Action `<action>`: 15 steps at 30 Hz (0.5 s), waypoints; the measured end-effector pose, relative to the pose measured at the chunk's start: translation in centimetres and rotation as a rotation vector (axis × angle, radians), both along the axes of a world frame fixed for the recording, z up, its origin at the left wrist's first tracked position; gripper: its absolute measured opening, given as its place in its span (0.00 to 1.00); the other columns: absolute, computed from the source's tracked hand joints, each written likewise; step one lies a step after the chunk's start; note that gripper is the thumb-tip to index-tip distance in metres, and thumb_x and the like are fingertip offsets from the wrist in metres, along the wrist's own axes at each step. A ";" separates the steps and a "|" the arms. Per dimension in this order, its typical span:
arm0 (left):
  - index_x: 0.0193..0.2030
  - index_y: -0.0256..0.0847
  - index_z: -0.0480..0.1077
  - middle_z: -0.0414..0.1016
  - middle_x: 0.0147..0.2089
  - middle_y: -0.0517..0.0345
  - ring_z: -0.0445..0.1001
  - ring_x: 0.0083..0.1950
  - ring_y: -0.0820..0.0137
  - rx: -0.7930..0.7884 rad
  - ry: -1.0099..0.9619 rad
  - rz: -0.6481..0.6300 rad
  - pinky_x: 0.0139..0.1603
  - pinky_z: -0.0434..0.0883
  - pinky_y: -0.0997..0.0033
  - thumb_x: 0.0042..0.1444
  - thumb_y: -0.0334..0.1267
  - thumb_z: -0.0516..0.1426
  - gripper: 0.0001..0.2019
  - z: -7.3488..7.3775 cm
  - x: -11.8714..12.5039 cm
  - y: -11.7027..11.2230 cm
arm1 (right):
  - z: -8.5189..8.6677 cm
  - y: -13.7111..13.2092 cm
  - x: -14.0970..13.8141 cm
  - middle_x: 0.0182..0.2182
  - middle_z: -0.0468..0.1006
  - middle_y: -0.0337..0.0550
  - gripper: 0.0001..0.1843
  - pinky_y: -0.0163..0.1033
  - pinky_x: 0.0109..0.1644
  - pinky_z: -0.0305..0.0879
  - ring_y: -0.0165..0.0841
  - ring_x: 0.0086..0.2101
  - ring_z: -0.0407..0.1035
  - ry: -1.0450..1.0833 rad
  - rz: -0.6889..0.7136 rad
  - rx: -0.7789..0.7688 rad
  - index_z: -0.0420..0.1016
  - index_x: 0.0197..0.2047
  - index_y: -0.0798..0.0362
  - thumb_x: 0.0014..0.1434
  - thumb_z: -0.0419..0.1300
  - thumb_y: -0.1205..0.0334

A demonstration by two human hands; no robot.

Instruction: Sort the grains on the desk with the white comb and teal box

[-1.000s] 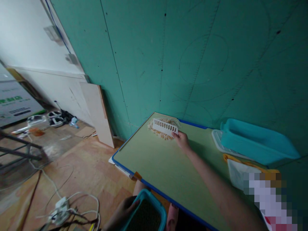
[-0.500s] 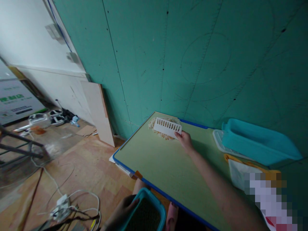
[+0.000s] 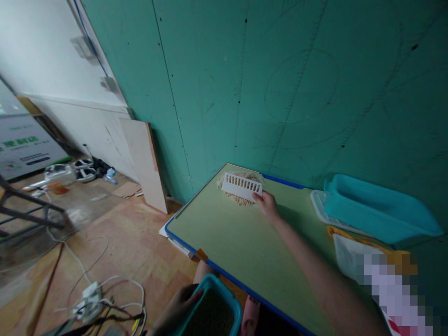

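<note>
My right hand (image 3: 268,205) is stretched to the far left corner of a green table (image 3: 241,247) with a blue edge. It grips one end of a white slotted plastic piece (image 3: 241,186), held against a small pile of tan grains (image 3: 241,199) lying on the table. My left hand (image 3: 178,305) is below the table's near edge, fingers closed over the rim of a teal basket (image 3: 214,310) with a dark mesh inside.
A teal tub (image 3: 376,212) on a white tray stands at the table's right by the green wall. White cloth (image 3: 350,254) lies in front of it. Cables and a power strip (image 3: 91,301) lie on the wooden floor at left; a board (image 3: 143,163) leans on the wall.
The white slotted piece has shifted only slightly over the grains, lifting a little and settling back. My left hand stays on the basket.
</note>
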State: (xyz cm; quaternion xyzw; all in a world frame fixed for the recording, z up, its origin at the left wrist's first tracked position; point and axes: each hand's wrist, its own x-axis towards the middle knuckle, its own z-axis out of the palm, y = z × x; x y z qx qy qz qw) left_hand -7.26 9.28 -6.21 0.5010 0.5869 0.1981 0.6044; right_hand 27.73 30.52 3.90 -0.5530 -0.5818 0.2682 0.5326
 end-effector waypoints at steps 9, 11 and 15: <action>0.38 0.38 0.81 0.84 0.40 0.47 0.78 0.47 0.50 0.099 0.000 -0.084 0.49 0.74 0.61 0.44 0.81 0.55 0.43 -2.3 -0.4 0.0 | -0.1 0.3 -0.5 0.29 0.84 0.49 0.31 0.44 0.37 0.73 0.44 0.32 0.78 0.000 0.038 -0.014 0.80 0.30 0.52 0.50 0.64 0.29; 0.39 0.38 0.81 0.85 0.41 0.47 0.78 0.48 0.49 0.097 0.012 -0.079 0.50 0.74 0.61 0.44 0.81 0.54 0.44 -2.6 -0.5 0.0 | -0.1 0.2 -0.4 0.30 0.84 0.50 0.32 0.44 0.37 0.73 0.44 0.32 0.77 0.020 0.057 -0.032 0.80 0.31 0.53 0.49 0.64 0.28; 0.41 0.38 0.81 0.86 0.46 0.46 0.79 0.52 0.48 0.088 -0.014 -0.096 0.52 0.74 0.61 0.45 0.81 0.55 0.43 -2.3 -0.7 -0.1 | -0.1 0.0 -0.5 0.31 0.84 0.51 0.34 0.45 0.39 0.74 0.45 0.34 0.78 0.042 0.073 -0.027 0.81 0.33 0.54 0.50 0.63 0.28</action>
